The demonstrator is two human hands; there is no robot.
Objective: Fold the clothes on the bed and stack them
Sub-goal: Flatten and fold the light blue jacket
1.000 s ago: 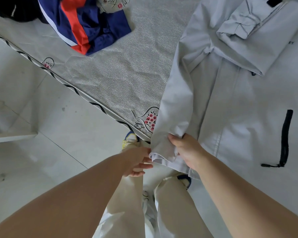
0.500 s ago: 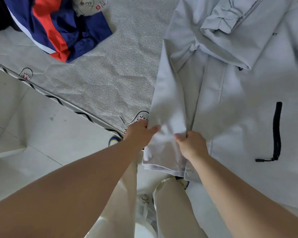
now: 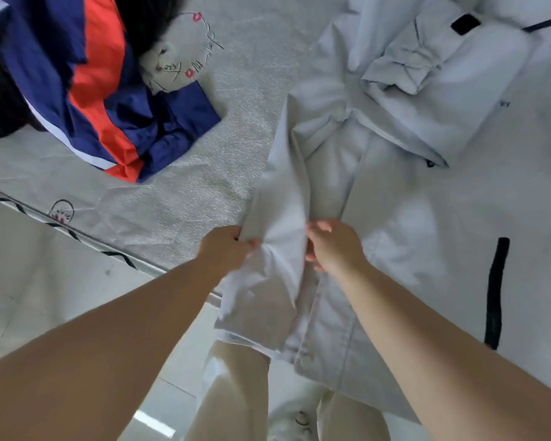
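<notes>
Pale grey cotton jacket with black zip pocket (image 3: 411, 218) lies spread on the bed with grey speckled printed sheet (image 3: 178, 186), its hem hanging over the near edge. Since a second ago both hands have travelled up the jacket's left sleeve (image 3: 280, 256) from its cuff end to mid-sleeve, and the sleeve now stands lifted in a ridge. Left hand (image 3: 226, 249) has fingers curled, pinching the sleeve's outer edge; right hand (image 3: 334, 246) grips the inner edge, fingers wrapped into the cloth. Judgement: the sleeve is being drawn in toward the jacket body, an early fold step; nothing is stacked yet

The other sleeve already looks folded across the chest near the top right. Crumpled navy, orange and white garment (image 3: 109, 100) waits unfolded at the upper left, well apart from the jacket, with a dark item beside it cut off by the frame edge

Hard to tell: right fingertips are buried in cloth, the jacket's collar and far side run out of view, the lower hem is motion-blurred, and the person's legs hide the bed edge below
</notes>
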